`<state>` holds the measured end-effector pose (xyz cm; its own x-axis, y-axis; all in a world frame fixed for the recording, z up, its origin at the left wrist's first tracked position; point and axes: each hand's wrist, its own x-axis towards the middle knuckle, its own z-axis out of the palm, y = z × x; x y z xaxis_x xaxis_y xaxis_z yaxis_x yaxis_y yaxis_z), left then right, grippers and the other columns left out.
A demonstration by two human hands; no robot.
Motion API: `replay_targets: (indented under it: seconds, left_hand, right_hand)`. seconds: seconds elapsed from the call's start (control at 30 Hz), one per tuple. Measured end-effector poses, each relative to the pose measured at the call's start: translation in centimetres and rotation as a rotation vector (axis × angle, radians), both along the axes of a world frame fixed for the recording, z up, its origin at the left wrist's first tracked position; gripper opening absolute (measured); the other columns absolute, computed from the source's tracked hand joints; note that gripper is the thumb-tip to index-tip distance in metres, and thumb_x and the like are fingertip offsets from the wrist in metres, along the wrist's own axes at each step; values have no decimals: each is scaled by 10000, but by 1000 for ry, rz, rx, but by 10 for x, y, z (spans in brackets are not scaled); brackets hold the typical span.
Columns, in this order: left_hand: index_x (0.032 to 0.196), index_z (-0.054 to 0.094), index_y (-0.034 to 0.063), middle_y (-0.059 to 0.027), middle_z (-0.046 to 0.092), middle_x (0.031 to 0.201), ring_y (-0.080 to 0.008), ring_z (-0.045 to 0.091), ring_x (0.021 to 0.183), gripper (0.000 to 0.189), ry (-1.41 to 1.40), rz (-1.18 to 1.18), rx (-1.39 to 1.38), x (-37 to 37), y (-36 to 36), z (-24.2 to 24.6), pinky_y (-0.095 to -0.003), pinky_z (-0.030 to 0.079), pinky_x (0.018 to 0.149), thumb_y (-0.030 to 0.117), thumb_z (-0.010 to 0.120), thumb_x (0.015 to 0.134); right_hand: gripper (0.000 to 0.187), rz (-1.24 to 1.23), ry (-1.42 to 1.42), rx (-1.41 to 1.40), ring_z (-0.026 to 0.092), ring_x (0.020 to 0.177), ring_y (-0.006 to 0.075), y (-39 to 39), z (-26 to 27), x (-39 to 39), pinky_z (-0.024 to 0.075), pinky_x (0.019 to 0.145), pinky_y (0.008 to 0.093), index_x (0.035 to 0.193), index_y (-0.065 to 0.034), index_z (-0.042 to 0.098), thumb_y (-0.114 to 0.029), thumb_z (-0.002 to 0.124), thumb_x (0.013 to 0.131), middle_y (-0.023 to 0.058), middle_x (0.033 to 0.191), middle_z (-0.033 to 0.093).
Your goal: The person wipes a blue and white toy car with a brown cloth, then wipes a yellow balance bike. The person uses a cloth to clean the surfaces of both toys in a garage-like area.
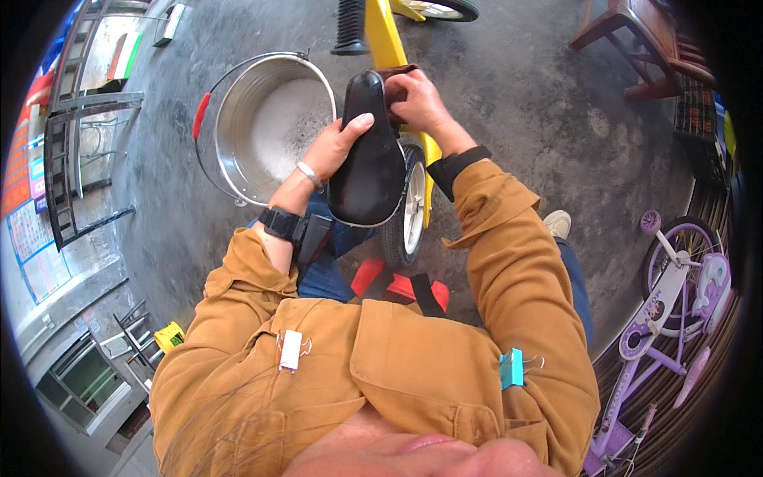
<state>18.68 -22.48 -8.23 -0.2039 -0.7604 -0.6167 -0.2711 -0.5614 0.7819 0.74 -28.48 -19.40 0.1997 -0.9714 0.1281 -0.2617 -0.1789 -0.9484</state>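
Observation:
A black bicycle saddle (368,167) lies in front of me, above the rear wheel (411,208) of a small yellow-framed bike (386,36). My left hand (334,146) grips the saddle's left edge, its thumb on top. On the other side, my right hand (420,101) pinches a dark brown cloth (400,70) against the right side of the saddle's nose. Part of the cloth is hidden behind the fingers and the saddle. A metal bucket (229,128) with sudsy water (286,119) stands just left of the saddle, its red-gripped handle (201,116) lowered outward.
A black handlebar grip (349,27) and the front wheel (444,9) are at the top. Purple bike parts (661,310) lie at right, below a wooden chair (644,42). Metal racks (65,161) line the left side. A red item (405,286) sits between my legs.

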Motion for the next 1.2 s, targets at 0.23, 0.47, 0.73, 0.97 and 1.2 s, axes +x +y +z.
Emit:
replay_targets:
  seconds: [0.23,0.47,0.73,0.97,1.2]
  left_hand:
    - [1058,598,-42,-90,639,923,-147,599,827,703,-90,-37,-102,-1,0,-1,-273,476,765,613,555,807]
    - [1061,607,-53,-121,652,915,-178,620,827,785,-105,-26,-95,-6,-2,-7,-283,481,765,669,561,756]
    - [1042,621,-50,-89,653,912,-138,612,789,714,-80,0,-145,-9,-5,-11,-245,485,739,620,570,803]
    - [1112,592,-49,-130,657,957,-184,640,805,777,12,41,-105,-16,-10,-16,-281,502,756,646,587,766]
    - [1086,588,-63,-120,647,955,-172,629,817,783,-31,132,-206,-49,-14,-10,-289,505,735,646,619,754]
  right_hand:
    - [390,-294,-61,437,644,900,211,48,-29,-48,482,818,294,1057,-22,630,-60,637,669,113,960,679]
    - [221,369,824,299,620,918,283,174,-49,-46,488,766,364,917,-82,653,-171,619,717,117,977,656]
    - [240,556,440,932,618,871,231,248,-32,-64,471,752,346,996,-78,663,-106,530,797,109,939,662]
    - [304,189,-438,939,599,878,163,150,50,-123,486,750,310,1136,-35,589,-75,549,837,68,997,640]
    - [306,147,773,-9,605,881,389,207,62,7,499,777,435,995,-25,647,-125,632,706,195,915,652]
